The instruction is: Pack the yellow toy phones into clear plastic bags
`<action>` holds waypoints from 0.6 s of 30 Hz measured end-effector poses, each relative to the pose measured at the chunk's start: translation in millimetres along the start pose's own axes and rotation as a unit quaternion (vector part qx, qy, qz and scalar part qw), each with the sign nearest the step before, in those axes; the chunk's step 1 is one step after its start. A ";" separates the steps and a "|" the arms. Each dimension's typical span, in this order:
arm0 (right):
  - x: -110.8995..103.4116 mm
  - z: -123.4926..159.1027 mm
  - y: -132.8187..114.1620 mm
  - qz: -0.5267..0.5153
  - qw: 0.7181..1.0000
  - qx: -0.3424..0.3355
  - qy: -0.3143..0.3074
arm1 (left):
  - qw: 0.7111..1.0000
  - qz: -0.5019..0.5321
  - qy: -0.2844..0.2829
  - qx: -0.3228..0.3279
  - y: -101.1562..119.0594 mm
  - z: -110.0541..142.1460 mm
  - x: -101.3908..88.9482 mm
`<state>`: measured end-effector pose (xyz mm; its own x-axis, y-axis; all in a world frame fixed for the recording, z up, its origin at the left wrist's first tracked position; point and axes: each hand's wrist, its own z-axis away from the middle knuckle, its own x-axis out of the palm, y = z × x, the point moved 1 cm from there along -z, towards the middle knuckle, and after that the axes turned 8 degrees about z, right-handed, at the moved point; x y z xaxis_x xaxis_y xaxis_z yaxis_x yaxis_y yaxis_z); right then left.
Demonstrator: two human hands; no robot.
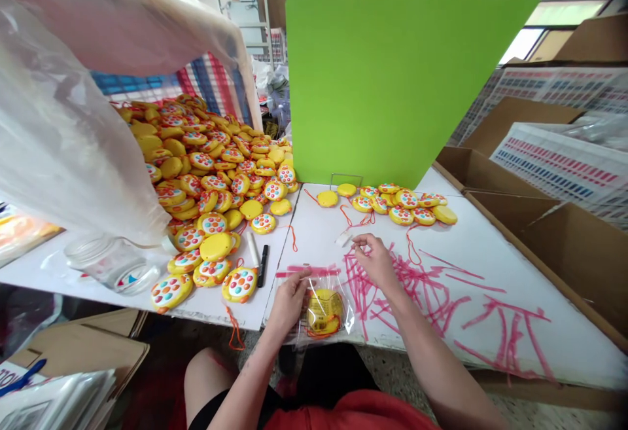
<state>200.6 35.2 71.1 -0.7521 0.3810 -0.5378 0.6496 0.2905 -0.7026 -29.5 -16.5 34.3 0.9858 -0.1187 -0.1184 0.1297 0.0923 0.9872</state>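
My left hand (290, 298) grips the upper left part of a clear plastic bag (345, 299) at the table's front edge. Inside that bag lies a yellow toy (324, 309) with a printed label and an orange cord, its plain side up. Its pink strip (289, 273) runs along the top. Fingers pinched together, my right hand (377, 261) is beyond the bag and to the right. Its fingertips meet the edge of a small white piece (344, 239), whose kind I cannot make out. Pink strips (412, 292) lie tangled under my right forearm.
Yellow button toys (210, 161) spill from a big sack at left. More toys (406, 198) lie before a green board (392, 83). A black marker (263, 265), a white pen (252, 249) and a clear jar (112, 263) are at left. Cardboard boxes (554, 233) line the right side.
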 end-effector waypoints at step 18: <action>10.7 19.0 -13.9 0.260 0.959 -0.114 0.004 | 1.000 -0.003 -0.011 0.021 9.0 -0.4 4.7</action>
<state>181.3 18.5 66.2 -0.3195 0.5325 -0.7838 0.9446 0.2443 -0.2191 -23.7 -15.9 42.5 0.9824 -0.1403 -0.1231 0.1312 0.0505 0.9901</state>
